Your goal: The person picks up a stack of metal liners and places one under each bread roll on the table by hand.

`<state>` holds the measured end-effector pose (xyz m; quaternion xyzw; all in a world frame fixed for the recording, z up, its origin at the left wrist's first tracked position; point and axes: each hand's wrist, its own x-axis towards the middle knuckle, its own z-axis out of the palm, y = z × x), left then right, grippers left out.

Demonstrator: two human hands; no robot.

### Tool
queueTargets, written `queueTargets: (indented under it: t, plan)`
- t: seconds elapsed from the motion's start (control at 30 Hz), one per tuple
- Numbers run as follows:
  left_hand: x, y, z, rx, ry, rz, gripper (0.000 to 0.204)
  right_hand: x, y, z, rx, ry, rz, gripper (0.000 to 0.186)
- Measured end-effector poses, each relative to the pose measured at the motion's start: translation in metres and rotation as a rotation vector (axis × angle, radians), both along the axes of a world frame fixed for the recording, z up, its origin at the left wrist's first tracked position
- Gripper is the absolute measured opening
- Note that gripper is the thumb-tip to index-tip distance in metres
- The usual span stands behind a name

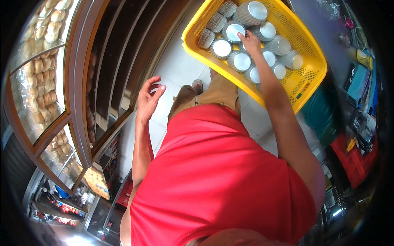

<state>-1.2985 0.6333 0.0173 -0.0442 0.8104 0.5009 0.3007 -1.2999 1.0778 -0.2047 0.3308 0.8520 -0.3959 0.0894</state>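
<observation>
Fluted metal moulds [241, 60], silver, stacked upside down in short columns, fill a yellow perforated plastic basket [301, 80] at upper centre-right. Right hand [249, 41] reaches into the basket, palm down, fingers resting on the mould tops near the middle; fingertips hidden among the stacks, so cannot tell whether it grips one. Left hand [148, 97] held up over the pale tiled floor [174, 65], holding nothing, fingers loosely curled, well apart from the basket. Person wears a red shirt [221, 176] and tan trousers [213, 95]. Glass display case [43, 78] with rows of bread rolls at left. Dark green round tub [322, 117] just below the basket's right corner
</observation>
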Motion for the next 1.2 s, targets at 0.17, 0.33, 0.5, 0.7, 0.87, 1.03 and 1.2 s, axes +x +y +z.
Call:
queueTargets:
  t: [0.17,0.33,0.5,0.7,0.87,1.03,1.2]
  plan:
    - [0.000,-0.003,-0.009,-0.083,-0.008,-0.058,0.057,-0.010,0.006,-0.008,0.162,0.095,-0.054,0.051]
    - [0.025,-0.025,-0.018,-0.179,-0.012,0.013,0.058,-0.019,-0.023,0.030,0.293,0.372,0.150,0.025]
    - [0.042,-0.034,-0.019,-0.166,-0.072,0.033,0.057,-0.032,-0.035,0.016,0.366,0.100,0.346,0.037]
    - [0.045,-0.046,-0.035,-0.065,0.085,-0.075,0.050,-0.011,-0.024,0.078,-0.355,0.141,-0.052,0.028]
    - [0.039,-0.030,-0.044,0.373,0.016,-0.028,0.046,0.094,-0.077,0.203,-0.596,0.452,-0.029,0.041]
    - [0.027,0.074,-0.003,0.914,0.072,-0.396,0.075,0.203,-0.174,0.250,-0.776,0.507,-0.092,0.074]
    - [0.149,0.176,0.097,1.433,-0.288,-0.811,0.102,0.258,-0.201,0.267,-1.031,0.963,-0.130,0.080]
